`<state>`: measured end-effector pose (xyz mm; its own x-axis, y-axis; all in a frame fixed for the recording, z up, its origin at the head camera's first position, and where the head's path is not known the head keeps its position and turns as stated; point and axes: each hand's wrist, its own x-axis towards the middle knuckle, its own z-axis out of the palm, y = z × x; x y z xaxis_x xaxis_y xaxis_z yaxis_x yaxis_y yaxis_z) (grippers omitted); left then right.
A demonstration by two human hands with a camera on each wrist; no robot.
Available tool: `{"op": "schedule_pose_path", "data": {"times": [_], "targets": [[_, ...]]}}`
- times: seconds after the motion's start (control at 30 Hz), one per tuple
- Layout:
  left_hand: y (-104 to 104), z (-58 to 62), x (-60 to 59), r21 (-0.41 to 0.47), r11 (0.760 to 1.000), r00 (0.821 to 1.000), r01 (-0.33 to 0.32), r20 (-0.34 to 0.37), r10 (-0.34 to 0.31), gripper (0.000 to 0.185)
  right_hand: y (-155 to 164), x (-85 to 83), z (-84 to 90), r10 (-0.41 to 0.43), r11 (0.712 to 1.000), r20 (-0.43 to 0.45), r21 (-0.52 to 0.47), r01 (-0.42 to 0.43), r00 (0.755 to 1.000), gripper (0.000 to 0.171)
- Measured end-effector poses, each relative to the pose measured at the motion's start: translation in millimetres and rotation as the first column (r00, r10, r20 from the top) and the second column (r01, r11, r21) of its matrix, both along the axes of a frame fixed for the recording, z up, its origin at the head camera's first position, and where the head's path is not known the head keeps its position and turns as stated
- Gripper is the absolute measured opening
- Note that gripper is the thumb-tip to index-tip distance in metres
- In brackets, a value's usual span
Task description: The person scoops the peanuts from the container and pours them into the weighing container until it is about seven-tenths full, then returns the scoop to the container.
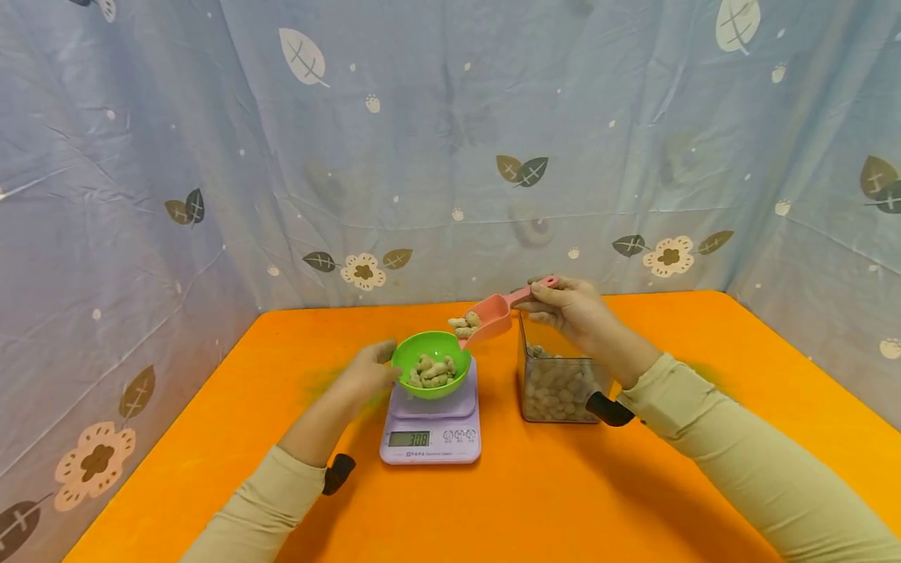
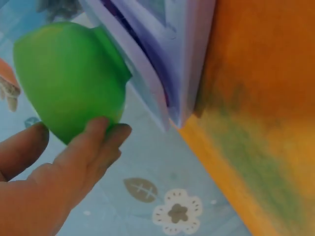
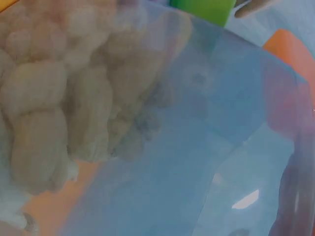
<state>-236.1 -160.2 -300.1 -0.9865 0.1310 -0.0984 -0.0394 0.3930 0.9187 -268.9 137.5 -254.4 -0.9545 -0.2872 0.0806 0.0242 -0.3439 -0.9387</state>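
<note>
In the head view my right hand (image 1: 573,313) pinches the handle of a pink scoop (image 1: 493,314), with thumb and fingers on it. Its front lip is over the right rim of a green bowl (image 1: 422,344), and several unshelled peanuts (image 1: 464,324) lie at its mouth. More peanuts (image 1: 435,372) sit inside the bowl, which stands on a lilac kitchen scale (image 1: 439,453) with digits on its display. My left hand (image 1: 367,375) is at the bowl's left side; in the left wrist view its fingers (image 2: 93,135) rest along the green outer wall, thumb apart from them.
Below my right hand stands a clear square container (image 1: 563,360) partly filled with peanuts. Its see-through wall fills much of the right wrist view. Everything stands on an orange tabletop (image 1: 436,508), with a patterned blue curtain (image 1: 422,156) behind and at both sides.
</note>
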Motion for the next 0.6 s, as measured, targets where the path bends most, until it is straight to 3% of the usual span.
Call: {"op": "schedule_pose_path", "data": {"times": [0.17, 0.33, 0.43, 0.6], "targets": [[1.9, -2.7, -0.8, 0.077, 0.997, 0.999, 0.015, 0.032, -0.017, 0.059, -12.9, 3.0, 1.8, -0.031, 0.989, -0.056, 0.141, 0.039, 0.998, 0.025], [2.0, -2.6, -0.5, 0.096, 0.995, 0.999, 0.016, 0.045, -0.021, 0.058, -24.1, 3.7, 5.6, -0.035, 0.953, -0.148, 0.292, 0.077, 0.988, 0.033], [1.8, -2.1, 0.3, 0.099, 0.995, 0.999, 0.015, 0.046, -0.02, 0.057, -26.3, 3.6, 9.3, -0.019, 0.942, -0.195, 0.326, 0.083, 0.981, 0.031], [2.0, -1.8, 1.0, 0.106, 0.994, 0.999, 0.017, 0.046, -0.022, 0.056, -22.5, 4.3, 14.2, -0.015, 0.952, -0.214, 0.297, 0.08, 0.977, 0.021]]}}
